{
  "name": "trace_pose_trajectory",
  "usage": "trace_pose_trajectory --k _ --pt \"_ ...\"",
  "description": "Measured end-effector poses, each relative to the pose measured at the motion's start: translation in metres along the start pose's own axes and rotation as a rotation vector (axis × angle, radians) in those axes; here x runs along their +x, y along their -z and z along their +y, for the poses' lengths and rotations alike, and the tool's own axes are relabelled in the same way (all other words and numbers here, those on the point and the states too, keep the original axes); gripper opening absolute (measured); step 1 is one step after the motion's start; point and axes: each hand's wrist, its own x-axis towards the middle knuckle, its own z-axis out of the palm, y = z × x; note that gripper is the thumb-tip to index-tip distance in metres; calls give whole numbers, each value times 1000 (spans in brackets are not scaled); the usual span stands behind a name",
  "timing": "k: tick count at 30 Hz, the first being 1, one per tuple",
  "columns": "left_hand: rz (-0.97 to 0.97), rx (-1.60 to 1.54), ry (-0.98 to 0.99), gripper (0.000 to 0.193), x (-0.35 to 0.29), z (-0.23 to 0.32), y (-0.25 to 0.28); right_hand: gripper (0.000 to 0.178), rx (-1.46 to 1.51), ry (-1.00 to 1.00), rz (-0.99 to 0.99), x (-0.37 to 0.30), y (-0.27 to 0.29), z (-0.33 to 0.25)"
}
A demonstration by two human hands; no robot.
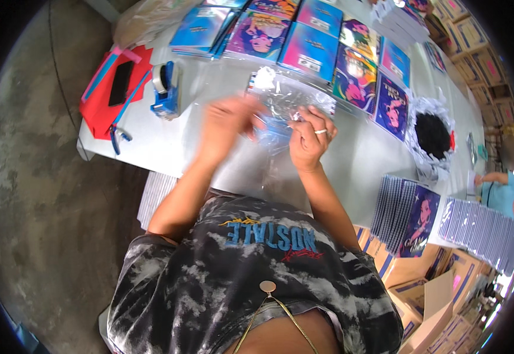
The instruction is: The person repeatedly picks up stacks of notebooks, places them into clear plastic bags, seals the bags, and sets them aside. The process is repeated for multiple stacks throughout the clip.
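My right hand, with a ring on one finger, pinches the crinkled end of a clear plastic bag. Inside or under that plastic lies a flat, pale item with striped edges, probably a notebook; glare hides most of it. A white crumpled tuft sits at its far left corner. Just left of the bag, my left hand is smeared by motion, so its fingers and anything in them cannot be made out. Beyond the bag, rows of colourful spiral notebooks cover the far part of the white table.
Left of the hands stand a blue tape dispenser and a red sheet bearing a dark phone and blue-handled cutters. A plastic-wrapped black bundle and notebook stacks lie right. Another person is far right, near cardboard boxes.
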Motion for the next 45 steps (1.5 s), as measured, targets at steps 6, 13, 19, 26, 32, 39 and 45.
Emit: trace_pose_trajectory --k 6,13,19,26,32,39,45 --pt "52 104 277 39 -10 -74 -38 49 137 -160 -78 6 10 3" --pt "71 472 458 40 -2 -150 -5 93 -61 -147 -628 84 45 -25" --pt "-661 28 597 36 -28 -134 -40 87 16 -308 -810 99 -17 -19" --pt "-264 -715 -11 75 35 -131 30 92 1001 -776 -339 29 33 55" --pt "-143 192 -407 56 57 -85 51 63 883 -461 -355 31 14 12" --pt "-10 391 -967 14 82 31 0 20 588 -370 27 108 6 14" --pt "358 517 -940 41 95 54 68 35 596 -242 610 136 61 29"
